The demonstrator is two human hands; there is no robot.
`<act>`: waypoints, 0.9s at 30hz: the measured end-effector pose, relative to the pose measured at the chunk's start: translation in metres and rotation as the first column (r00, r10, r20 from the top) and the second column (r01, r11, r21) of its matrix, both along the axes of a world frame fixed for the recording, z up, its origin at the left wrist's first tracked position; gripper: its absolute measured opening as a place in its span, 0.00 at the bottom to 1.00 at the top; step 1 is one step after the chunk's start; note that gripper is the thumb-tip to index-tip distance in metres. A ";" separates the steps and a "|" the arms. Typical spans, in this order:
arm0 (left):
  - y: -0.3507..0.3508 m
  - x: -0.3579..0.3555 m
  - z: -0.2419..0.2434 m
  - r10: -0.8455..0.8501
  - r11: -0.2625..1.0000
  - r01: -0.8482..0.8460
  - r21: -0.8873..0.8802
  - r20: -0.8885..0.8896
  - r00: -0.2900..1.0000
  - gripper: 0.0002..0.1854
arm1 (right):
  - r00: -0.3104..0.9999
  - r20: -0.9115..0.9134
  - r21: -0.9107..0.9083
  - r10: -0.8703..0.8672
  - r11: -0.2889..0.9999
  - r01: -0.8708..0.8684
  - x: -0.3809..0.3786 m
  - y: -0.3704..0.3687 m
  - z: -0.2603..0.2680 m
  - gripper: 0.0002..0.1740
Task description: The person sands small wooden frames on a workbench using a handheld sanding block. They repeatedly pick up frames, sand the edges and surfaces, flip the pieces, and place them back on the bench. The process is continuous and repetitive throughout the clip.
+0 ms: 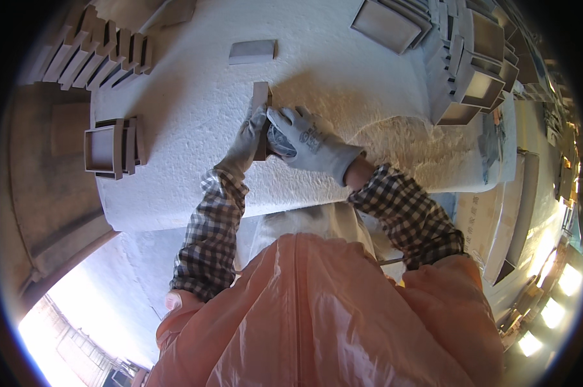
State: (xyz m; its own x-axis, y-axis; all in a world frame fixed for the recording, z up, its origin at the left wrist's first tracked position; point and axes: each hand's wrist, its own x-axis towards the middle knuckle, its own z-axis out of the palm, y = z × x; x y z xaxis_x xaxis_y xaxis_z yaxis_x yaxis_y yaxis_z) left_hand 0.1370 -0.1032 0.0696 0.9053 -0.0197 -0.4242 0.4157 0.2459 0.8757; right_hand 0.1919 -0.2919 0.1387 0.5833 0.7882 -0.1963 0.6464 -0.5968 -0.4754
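Observation:
My left hand [245, 138], in a pale dusty work glove, grips a narrow wooden box or tray [261, 93] stood on edge on the dust-covered work surface [185, 193]. My right hand [315, 140], gloved alike with print on its back, is closed around a dark, rounded object [279, 141], possibly a hand sander. That object sits against or very close to the right side of the wooden piece; my fingers hide the contact. Beyond both hands lies a flat rectangular piece [253, 52], apart from them.
Several shallow trays [103, 147] stand together at left, below a leaning row of more trays [98, 53]. Stacked trays [475, 72] rise at far right, beside a leaning group [388, 26]. Fine dust is heaped [402, 145] right of my hands. A cardboard box [494, 217] stands lower right.

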 end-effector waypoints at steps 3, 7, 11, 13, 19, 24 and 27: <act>0.027 -0.022 -0.026 -0.007 0.992 0.010 -0.127 0.021 1.000 0.48 | 1.000 0.009 0.004 0.006 1.000 -0.006 0.003 -0.016 0.008 0.56; -0.013 -0.077 -0.011 -0.161 0.874 -0.068 0.481 0.419 0.893 0.57 | 0.940 0.046 0.125 -0.338 0.936 0.330 -0.028 -0.054 0.002 0.55; -0.015 -0.077 -0.027 0.255 0.895 -0.323 0.307 0.242 0.936 0.40 | 0.902 0.020 0.211 -0.432 0.883 0.419 -0.043 -0.058 0.001 0.53; -0.011 -0.051 0.030 0.198 0.832 -0.250 0.496 0.155 0.968 0.17 | 0.890 0.006 0.257 -0.456 0.860 0.440 -0.047 -0.065 -0.003 0.52; 0.045 0.017 0.075 -0.119 0.868 0.099 0.487 0.010 0.993 0.26 | 0.873 0.025 0.356 -0.488 0.820 0.448 -0.037 -0.055 -0.007 0.51; 0.013 0.054 0.082 0.012 0.947 -0.013 0.321 0.006 1.000 0.25 | 0.855 0.071 0.277 -0.514 0.833 0.478 0.001 -0.009 -0.003 0.47; 0.006 0.057 0.068 0.030 0.973 -0.034 0.229 0.021 0.999 0.32 | 0.842 0.087 0.106 -0.533 0.845 0.524 0.027 0.018 -0.001 0.45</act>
State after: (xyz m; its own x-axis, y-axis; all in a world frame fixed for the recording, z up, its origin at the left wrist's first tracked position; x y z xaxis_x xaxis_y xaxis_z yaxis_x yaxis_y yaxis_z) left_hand 0.1937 -0.0968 0.1376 0.9110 0.1054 -0.3987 0.3955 0.0503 0.9171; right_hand 0.2194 -0.2738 0.1381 0.9294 0.3641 -0.0604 0.2933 -0.8279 -0.4781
